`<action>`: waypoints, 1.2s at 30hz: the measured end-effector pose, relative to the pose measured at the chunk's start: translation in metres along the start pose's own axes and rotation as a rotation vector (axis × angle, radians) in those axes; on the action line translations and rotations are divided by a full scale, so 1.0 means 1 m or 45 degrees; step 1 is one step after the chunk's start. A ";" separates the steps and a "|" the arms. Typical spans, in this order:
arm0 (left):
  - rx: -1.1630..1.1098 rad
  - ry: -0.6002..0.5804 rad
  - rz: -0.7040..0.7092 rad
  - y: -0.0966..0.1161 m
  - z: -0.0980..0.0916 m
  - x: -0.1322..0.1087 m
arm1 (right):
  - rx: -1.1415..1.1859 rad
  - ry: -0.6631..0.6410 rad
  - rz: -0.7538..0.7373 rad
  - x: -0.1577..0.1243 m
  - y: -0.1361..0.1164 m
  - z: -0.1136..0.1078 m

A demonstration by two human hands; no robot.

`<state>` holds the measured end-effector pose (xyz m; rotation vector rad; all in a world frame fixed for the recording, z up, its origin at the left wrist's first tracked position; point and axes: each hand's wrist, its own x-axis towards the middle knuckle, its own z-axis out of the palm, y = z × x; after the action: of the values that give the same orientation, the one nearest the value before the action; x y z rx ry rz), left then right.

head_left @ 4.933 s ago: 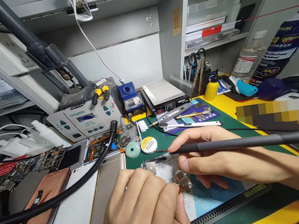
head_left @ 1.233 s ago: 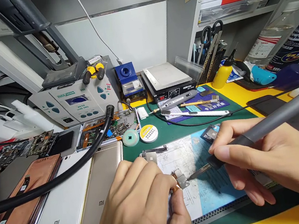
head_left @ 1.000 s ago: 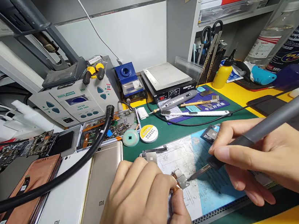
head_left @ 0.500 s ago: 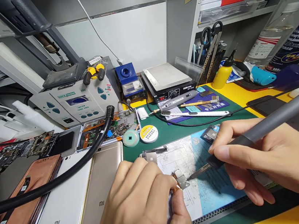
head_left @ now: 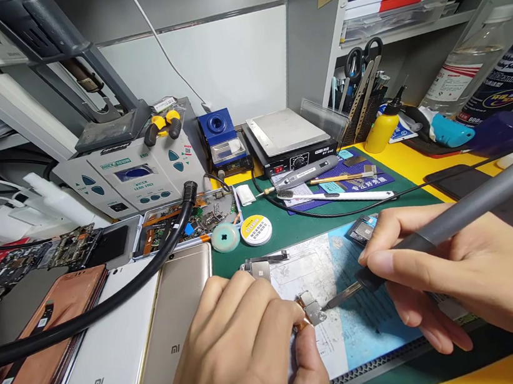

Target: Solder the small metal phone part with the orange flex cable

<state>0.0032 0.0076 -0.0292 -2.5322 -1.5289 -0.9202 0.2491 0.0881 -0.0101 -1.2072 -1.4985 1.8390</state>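
Observation:
My left hand is closed in a pinch at the front of the bench, gripping a thin tool whose tip holds a small metal part down on the blue and white work mat. My right hand is wrapped round a grey soldering iron. The iron's tip touches the right side of the small metal part. A second small metal piece lies on the mat just above my left fingers.
Several phones lie face down at the left under a black hose. Behind stand a grey rework station, a blue tip cleaner and a black hot plate. Two round tins, hand tools, bottles crowd the back right.
About five seconds ago the iron lay level above the part; it now points down with its tip on it. Over the last second both hands stay still.

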 end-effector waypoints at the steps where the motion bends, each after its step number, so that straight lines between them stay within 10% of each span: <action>1: 0.001 -0.005 0.000 0.000 0.000 0.000 | 0.020 -0.024 -0.026 0.001 0.002 -0.001; 24: -0.030 -0.041 0.009 -0.004 0.000 0.000 | -0.197 0.073 -0.341 -0.005 0.015 -0.002; 32: -0.067 -0.005 -0.047 -0.001 0.001 0.002 | -0.846 0.737 -0.986 -0.018 0.037 0.013; 36: -0.064 0.011 -0.069 -0.002 0.002 0.003 | -0.857 0.734 -1.036 -0.021 0.040 0.018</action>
<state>0.0035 0.0119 -0.0294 -2.5287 -1.5995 -0.9869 0.2508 0.0506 -0.0406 -1.0115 -1.8877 0.4175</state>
